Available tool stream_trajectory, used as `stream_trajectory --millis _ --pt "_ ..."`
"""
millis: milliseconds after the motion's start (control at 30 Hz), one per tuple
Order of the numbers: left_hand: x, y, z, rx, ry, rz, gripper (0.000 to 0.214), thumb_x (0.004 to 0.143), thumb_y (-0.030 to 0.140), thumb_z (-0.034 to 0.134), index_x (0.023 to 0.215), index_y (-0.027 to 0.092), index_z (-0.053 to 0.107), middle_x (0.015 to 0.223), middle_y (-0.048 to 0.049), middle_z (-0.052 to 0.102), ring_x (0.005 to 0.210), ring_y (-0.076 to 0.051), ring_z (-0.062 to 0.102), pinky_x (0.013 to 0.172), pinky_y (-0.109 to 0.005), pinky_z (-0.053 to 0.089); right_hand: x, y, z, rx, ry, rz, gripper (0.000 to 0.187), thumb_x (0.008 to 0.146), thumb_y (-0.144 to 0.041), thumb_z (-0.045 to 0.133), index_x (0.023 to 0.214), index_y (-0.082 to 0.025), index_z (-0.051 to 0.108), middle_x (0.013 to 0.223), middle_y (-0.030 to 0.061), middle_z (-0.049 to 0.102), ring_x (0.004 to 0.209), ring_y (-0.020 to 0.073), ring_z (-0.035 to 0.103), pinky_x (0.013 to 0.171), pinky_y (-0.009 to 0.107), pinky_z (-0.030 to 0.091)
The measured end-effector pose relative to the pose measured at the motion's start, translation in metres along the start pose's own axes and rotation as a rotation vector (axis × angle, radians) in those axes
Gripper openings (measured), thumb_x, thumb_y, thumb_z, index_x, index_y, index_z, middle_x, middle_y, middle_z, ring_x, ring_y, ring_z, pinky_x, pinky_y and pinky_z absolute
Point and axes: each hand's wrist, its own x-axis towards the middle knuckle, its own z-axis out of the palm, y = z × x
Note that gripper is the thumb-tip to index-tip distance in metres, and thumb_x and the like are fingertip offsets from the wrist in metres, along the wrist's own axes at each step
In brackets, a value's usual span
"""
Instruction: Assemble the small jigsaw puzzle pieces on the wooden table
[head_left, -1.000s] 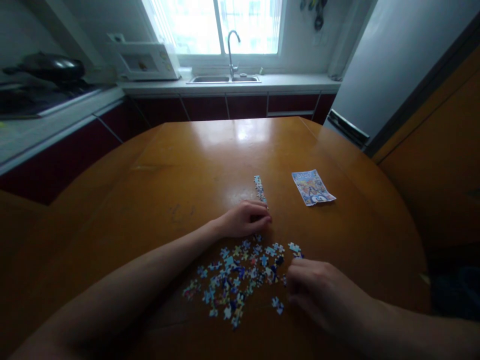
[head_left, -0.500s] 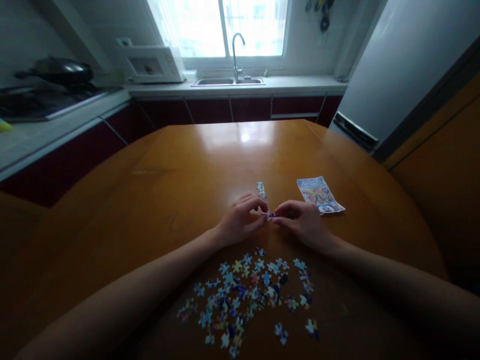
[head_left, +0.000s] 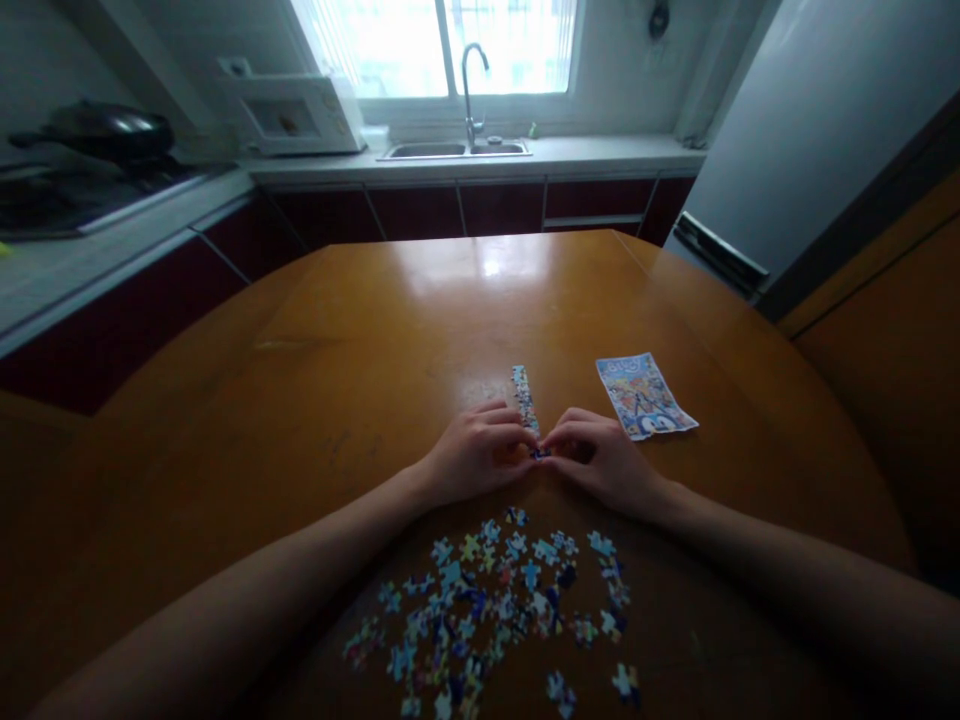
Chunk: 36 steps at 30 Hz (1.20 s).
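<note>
A narrow strip of joined puzzle pieces runs away from me on the table. At its near end, my left hand and my right hand meet with thumbs and fingertips pinched around a small dark blue puzzle piece. The fingertips partly cover it, so I cannot tell whether it is locked into the strip. Closer to me lies a loose spread of puzzle pieces, mostly light blue with some dark blue and yellow ones.
A printed picture sheet lies right of the strip. All this rests on a wooden table. Beyond it are a counter with a sink, a microwave and a pan; a fridge stands at the right.
My two hands have come closer together and slightly nearer to me at the strip's near end. More of the strip shows now. The view has shifted a little.
</note>
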Motion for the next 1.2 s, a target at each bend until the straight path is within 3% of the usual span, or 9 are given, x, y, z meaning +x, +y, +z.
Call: stream_trajectory --millis 167,533,900,1200 --pt "-0.0017 -0.0005 -0.0025 0.026 -0.039 -0.004 0.012 0.091 0.033 0.066 0.092 0.022 0.072 0.083 -0.0022 0.068 0.079 -0.017 0.056 0.072 -0.03 0.044 -0.0014 0.0013 -0.0007 -0.088 -0.052 -0.046 0.009 0.087 -0.017 0.069 0.093 -0.019 0.074 0.089 0.0046 0.066 0.082 0.0165 0.06 0.074 0.032 0.049" --pt "-0.0011 -0.0024 -0.004 0.039 -0.071 -0.019 0.01 0.089 0.032 0.067 0.089 0.023 0.072 0.079 -0.0014 0.066 0.079 -0.016 0.055 0.073 -0.03 0.044 -0.0016 0.0066 0.0039 -0.215 -0.069 -0.065 0.008 0.091 -0.019 0.068 0.095 -0.021 0.075 0.089 0.0046 0.066 0.086 0.0182 0.059 0.077 0.033 0.048" --pt "0.0004 -0.0044 -0.0027 0.003 -0.09 -0.026 0.013 0.09 0.033 0.066 0.088 0.022 0.072 0.079 -0.0021 0.066 0.079 -0.016 0.055 0.071 -0.029 0.044 0.0002 0.0044 0.0037 -0.203 -0.046 -0.036 0.01 0.088 -0.017 0.07 0.096 -0.021 0.073 0.086 0.0031 0.065 0.083 0.0174 0.058 0.076 0.032 0.047" --pt "0.0009 -0.0047 -0.0022 0.001 -0.087 -0.027 0.01 0.089 0.031 0.067 0.087 0.022 0.071 0.079 -0.0015 0.066 0.079 -0.016 0.056 0.072 -0.029 0.044 -0.0001 0.0059 0.002 -0.151 -0.051 -0.057 0.01 0.088 -0.014 0.067 0.083 -0.019 0.073 0.084 0.0037 0.065 0.082 0.0166 0.058 0.073 0.031 0.047"
